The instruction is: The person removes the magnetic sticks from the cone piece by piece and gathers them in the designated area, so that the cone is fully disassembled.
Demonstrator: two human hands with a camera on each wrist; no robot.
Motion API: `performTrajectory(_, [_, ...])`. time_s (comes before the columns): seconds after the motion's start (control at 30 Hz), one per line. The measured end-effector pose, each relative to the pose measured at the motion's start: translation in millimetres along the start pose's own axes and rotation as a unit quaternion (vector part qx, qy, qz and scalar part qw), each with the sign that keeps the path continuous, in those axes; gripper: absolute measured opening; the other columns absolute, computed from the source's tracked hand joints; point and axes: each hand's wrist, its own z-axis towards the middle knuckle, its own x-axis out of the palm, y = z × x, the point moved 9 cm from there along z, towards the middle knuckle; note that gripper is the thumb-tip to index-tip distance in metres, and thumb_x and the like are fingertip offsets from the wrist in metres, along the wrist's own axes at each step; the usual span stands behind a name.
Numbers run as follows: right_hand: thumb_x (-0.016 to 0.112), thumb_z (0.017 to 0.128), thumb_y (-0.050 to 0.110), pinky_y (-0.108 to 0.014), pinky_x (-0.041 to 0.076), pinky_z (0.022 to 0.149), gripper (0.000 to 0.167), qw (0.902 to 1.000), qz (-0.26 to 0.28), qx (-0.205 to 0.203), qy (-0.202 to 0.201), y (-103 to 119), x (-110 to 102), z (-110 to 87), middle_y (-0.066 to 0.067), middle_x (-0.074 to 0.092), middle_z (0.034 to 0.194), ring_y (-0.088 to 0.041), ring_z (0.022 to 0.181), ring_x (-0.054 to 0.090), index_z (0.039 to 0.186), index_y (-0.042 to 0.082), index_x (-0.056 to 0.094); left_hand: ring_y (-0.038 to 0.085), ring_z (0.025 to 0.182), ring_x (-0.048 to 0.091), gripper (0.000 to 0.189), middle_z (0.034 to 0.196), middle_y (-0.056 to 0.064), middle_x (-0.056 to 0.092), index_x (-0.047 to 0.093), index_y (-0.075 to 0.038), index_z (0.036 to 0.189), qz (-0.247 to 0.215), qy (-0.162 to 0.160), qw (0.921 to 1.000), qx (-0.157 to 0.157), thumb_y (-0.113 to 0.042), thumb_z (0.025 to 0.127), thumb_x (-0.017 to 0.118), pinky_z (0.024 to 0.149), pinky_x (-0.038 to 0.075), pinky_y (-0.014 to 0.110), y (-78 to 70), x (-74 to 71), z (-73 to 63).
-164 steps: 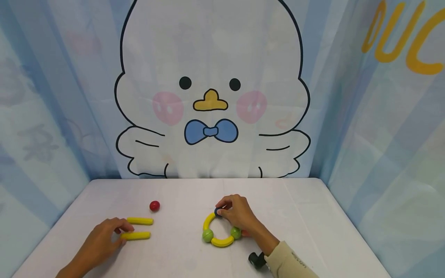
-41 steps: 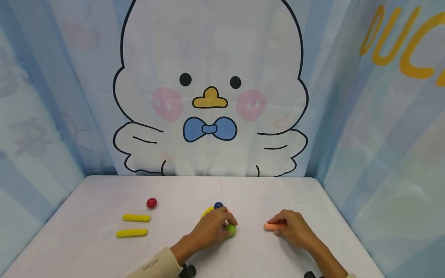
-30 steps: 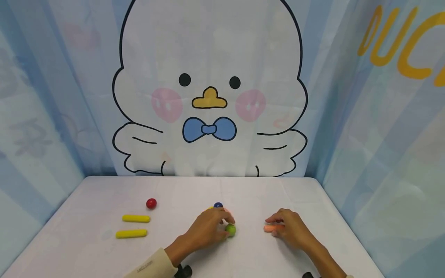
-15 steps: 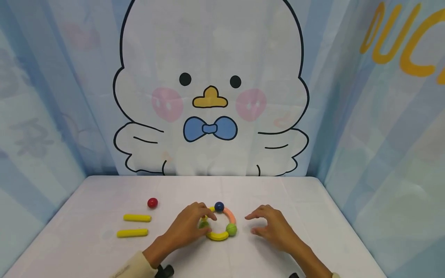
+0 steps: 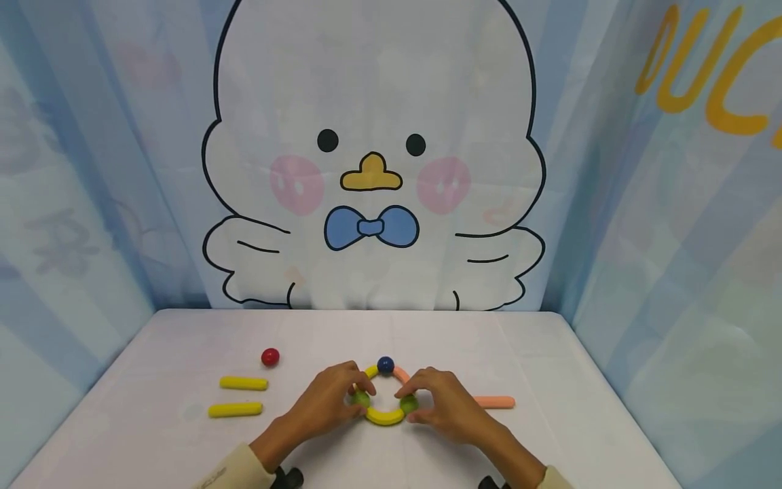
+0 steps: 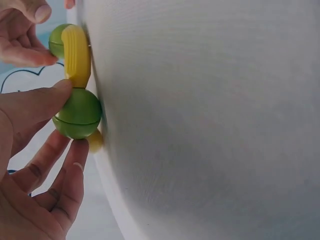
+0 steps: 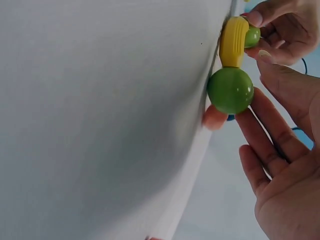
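Observation:
A ring of magnetic toy rods and balls lies on the table. At its far side is a blue ball point(image 5: 385, 365). A curved yellow rod point(image 5: 385, 417) joins two green balls at the near side. My left hand point(image 5: 326, 401) holds the left green ball point(image 6: 77, 114) between thumb and fingers. The right hand point(image 5: 449, 404) has its fingers round the other green ball point(image 7: 231, 90), fingertips touching it and the thumb close above. A curved orange rod point(image 5: 400, 373) runs from the blue ball toward that one, partly hidden by the right hand.
Two straight yellow rods point(image 5: 244, 383) and a red ball point(image 5: 270, 357) lie to the left. A straight orange rod point(image 5: 497, 402) lies right of the right hand. Behind the white table point(image 5: 568, 367) hangs a cloth printed with a duck.
The right hand has let go of the straight orange rod and moved left to the ring. My left hand has shifted from the right green ball to the left one.

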Motion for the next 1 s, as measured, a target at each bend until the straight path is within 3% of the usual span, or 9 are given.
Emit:
performTrajectory(0.33, [0.090, 0.084, 0.012, -0.033, 0.050, 0.100, 0.029, 0.9986, 0.020, 0.004, 0.048, 9, 20, 11.1, 0.020, 0.073, 0.104, -0.002, 0.102, 0.063, 0.107, 0.027, 0.081, 0.007, 0.086, 0.060, 0.022, 0.096, -0.012, 0.067, 0.078, -0.022, 0.103, -0.045, 0.011, 0.9989, 0.000, -0.018, 0.085, 0.091, 0.079, 0.050, 0.023, 2.2, 4.3, -0.1])
performTrajectory(0.5, [0.090, 0.083, 0.009, -0.026, 0.056, 0.097, 0.026, 0.9965, 0.033, 0.006, 0.077, 12, 32, 15.4, 0.019, 0.076, 0.099, 0.005, 0.096, 0.066, 0.104, 0.023, 0.082, 0.007, 0.085, 0.060, 0.022, 0.096, -0.011, 0.068, 0.078, -0.021, 0.102, -0.068, 0.019, 0.9975, -0.005, -0.017, 0.085, 0.091, 0.078, 0.051, 0.021, 0.2, 6.9, 0.2])
performTrajectory(0.7, [0.089, 0.084, 0.006, -0.019, 0.057, 0.089, 0.025, 0.9965, 0.025, 0.002, 0.079, 13, 36, 18.4, 0.018, 0.075, 0.096, 0.007, 0.091, 0.066, 0.102, 0.021, 0.081, 0.007, 0.085, 0.061, 0.023, 0.095, -0.012, 0.068, 0.078, -0.021, 0.103, -0.069, 0.020, 0.9974, -0.011, -0.017, 0.085, 0.091, 0.078, 0.051, 0.020, -1.2, 7.0, -0.4])
performTrajectory(1.0, [0.087, 0.085, 0.004, -0.021, 0.056, 0.091, 0.024, 0.9947, 0.025, -0.004, 0.100, 15, 37, 18.2, 0.020, 0.074, 0.093, 0.007, 0.089, 0.064, 0.101, 0.022, 0.082, 0.008, 0.086, 0.061, 0.022, 0.096, -0.013, 0.067, 0.077, -0.022, 0.102, -0.051, 0.011, 0.9986, -0.003, -0.017, 0.086, 0.090, 0.079, 0.051, 0.023, -2.2, 4.5, 0.1])
